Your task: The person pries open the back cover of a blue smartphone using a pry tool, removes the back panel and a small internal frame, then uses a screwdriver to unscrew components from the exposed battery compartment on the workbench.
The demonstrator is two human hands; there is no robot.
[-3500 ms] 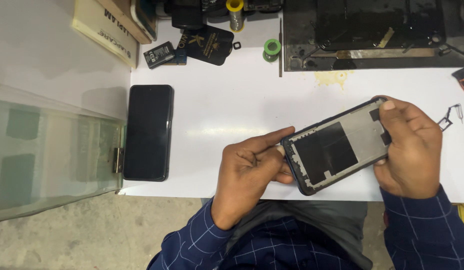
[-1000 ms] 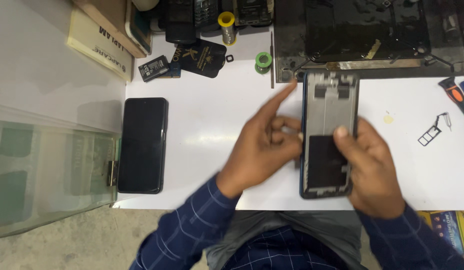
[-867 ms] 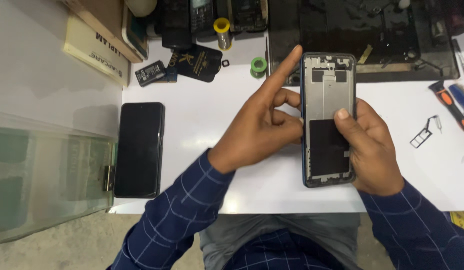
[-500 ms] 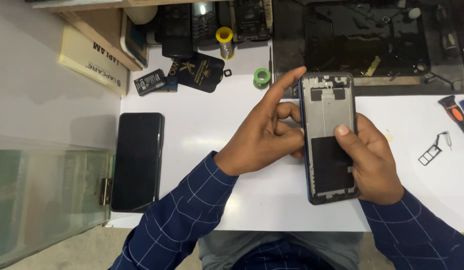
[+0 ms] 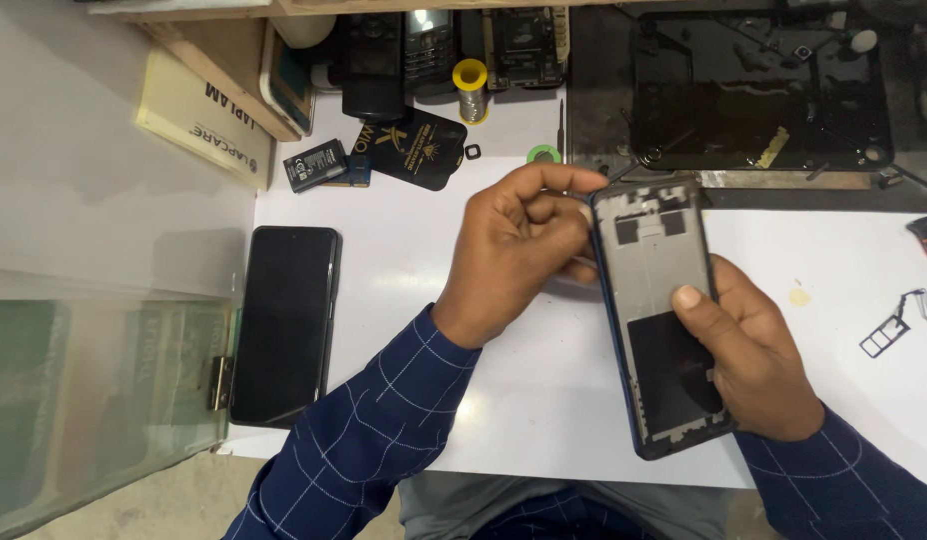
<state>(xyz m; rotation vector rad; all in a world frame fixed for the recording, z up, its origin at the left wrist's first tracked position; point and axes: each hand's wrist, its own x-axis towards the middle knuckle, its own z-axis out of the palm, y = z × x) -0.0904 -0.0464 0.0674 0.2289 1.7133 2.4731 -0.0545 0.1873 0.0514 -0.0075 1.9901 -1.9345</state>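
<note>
Right hand (image 5: 759, 365): closed around the lower right edge of the dark blue rectangular phone frame (image 5: 664, 310), thumb pressed flat on its grey metal inner plate. Frame held upright, long axis running away from the body, just above the white tabletop (image 5: 434, 260), open side facing up, black patch in its lower half.

Left hand (image 5: 519, 250): fingers curled and pinched together at the frame's upper left edge, touching it; whether anything sits between the fingertips cannot be told.

Well to the left of the left hand: black flat smartphone (image 5: 284, 325), screen up, lying by the table edge. Beyond the left hand: black shield-shaped card (image 5: 409, 145), small black battery (image 5: 316, 165), yellow solder spool (image 5: 471, 85), green ring (image 5: 544, 155). Beyond the right hand: black work mat (image 5: 754, 90). Right of the right hand: small metal card tray (image 5: 889, 335), near but apart.
</note>
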